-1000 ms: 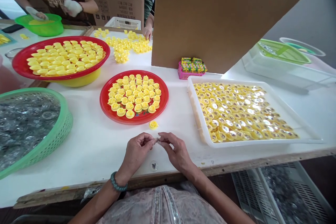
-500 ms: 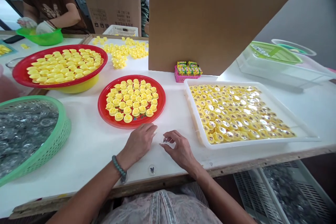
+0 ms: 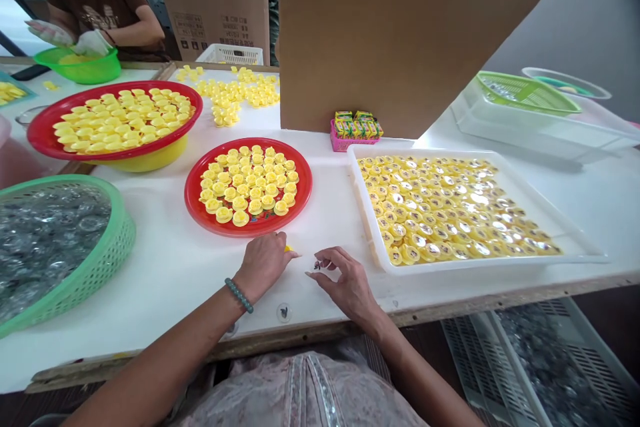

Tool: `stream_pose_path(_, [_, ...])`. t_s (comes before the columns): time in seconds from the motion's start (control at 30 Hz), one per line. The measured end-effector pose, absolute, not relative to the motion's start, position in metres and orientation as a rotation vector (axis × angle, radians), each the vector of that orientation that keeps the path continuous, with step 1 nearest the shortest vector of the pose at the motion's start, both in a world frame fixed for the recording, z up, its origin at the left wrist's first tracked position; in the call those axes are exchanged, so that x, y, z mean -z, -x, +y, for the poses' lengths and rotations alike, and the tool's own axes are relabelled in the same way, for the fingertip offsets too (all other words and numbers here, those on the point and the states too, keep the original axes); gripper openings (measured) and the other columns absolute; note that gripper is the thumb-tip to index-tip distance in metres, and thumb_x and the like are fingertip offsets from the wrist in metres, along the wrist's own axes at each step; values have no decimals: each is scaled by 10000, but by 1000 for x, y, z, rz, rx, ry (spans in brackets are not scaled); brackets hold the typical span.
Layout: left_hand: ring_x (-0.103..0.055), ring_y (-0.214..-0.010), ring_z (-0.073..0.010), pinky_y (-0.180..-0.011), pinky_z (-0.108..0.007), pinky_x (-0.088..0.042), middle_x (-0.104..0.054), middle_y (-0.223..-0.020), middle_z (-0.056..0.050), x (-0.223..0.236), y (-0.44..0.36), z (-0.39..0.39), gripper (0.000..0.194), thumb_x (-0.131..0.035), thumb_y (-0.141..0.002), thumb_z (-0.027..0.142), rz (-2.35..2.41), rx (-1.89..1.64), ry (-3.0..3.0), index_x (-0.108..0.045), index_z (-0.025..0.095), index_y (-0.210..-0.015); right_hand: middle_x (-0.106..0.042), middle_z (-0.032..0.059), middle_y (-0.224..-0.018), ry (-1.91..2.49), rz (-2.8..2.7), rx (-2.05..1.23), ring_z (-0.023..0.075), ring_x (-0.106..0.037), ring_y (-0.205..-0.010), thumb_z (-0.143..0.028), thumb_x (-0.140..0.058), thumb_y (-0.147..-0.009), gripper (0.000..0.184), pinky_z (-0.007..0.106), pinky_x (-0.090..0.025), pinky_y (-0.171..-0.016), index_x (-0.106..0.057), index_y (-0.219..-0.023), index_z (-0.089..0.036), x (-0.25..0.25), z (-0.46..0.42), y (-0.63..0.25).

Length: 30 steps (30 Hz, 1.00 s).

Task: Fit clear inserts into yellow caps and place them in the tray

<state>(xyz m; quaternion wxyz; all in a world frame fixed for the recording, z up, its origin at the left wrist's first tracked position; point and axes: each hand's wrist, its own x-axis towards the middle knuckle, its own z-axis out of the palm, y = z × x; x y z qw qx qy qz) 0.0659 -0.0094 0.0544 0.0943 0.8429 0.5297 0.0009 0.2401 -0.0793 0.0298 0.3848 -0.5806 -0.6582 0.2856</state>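
Observation:
My left hand [image 3: 264, 261] is closed, back upward, in front of the red plate [image 3: 200, 221]. A bit of a small yellow plastic piece [image 3: 288, 249] shows at its thumb; the rest is hidden by the fingers. My right hand [image 3: 346, 280] pinches a small clear disc with a dark print [image 3: 317, 265] between thumb and fingertips, a short gap from my left hand. Below them, a similar clear round disc [image 3: 284, 312] with a dark mark lies near the table edge. Several round yellow pieces [image 3: 241, 218] sit on the plate.
At right, a white tray [image 3: 370, 227] holds rows of yellow pieces with clear tops. A green basket [image 3: 123, 240] of clear parts and a red basin [image 3: 43, 130] stand left. Behind are a cardboard panel [image 3: 380, 33] and a pink basket [image 3: 350, 145]. A gloved co-worker's hand [image 3: 93, 43] is across the table.
My hands have moved apart from their shared pinch. My left hand has reached to the yellow piece by the plate and closed over it; my right hand keeps the clear disc.

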Motion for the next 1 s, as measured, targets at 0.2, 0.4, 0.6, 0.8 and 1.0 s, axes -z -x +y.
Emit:
stream_pose_path(0.2, [-597, -659, -223, -558, -283, -362, -648, -700, -40, -52, -43, -23, 227, -485, -851, 382, 1641, -226, -2075, -619, 200, -865, -620, 28, -887, 1428, -1766, -752, 139, -575, -737, -207, -684, -730, 252, 264, -481, -673, -609, -971, -213, -32, -79, -237])
stream_pose_path(0.4, [-553, -684, -162, -635, -270, -429, -601, -1057, -64, -39, -17, -16, 424, -499, -720, 106, 1272, -479, -2052, -579, 205, -1125, -631, 47, -901, 1365, -1815, -779, 159, -585, -771, -262, -664, -754, 241, 289, -488, -691, -621, -988, -220, -43, -72, -229])
stream_pose_path(0.6, [-529, -661, -138, -644, -262, -450, -587, -1068, -47, -25, -23, -17, 466, -492, -673, 59, 1141, -618, -1932, -599, 220, -1098, -641, 50, -941, 1223, -1806, -779, 172, -590, -821, -264, -676, -753, 268, 307, -494, -711, -616, -1013, -235, -65, -70, -217])
stream_pose_path(0.8, [-554, -713, -159, -668, -262, -449, -628, -937, -38, -9, -22, -17, 296, -516, -729, 100, 1154, -723, -1864, -644, 211, -973, -640, 56, -963, 1258, -1833, -727, 177, -591, -840, -269, -669, -760, 265, 311, -497, -724, -617, -1017, -234, -62, -67, -213])
stream_pose_path(1.0, [-559, -704, -163, -655, -269, -439, -634, -882, -37, -1, -24, -17, 195, -522, -789, 181, 1155, -779, -1820, -644, 201, -940, -644, 48, -901, 1492, -2009, -648, 174, -591, -788, -268, -666, -755, 228, 297, -479, -691, -635, -975, -215, -41, -45, -217])
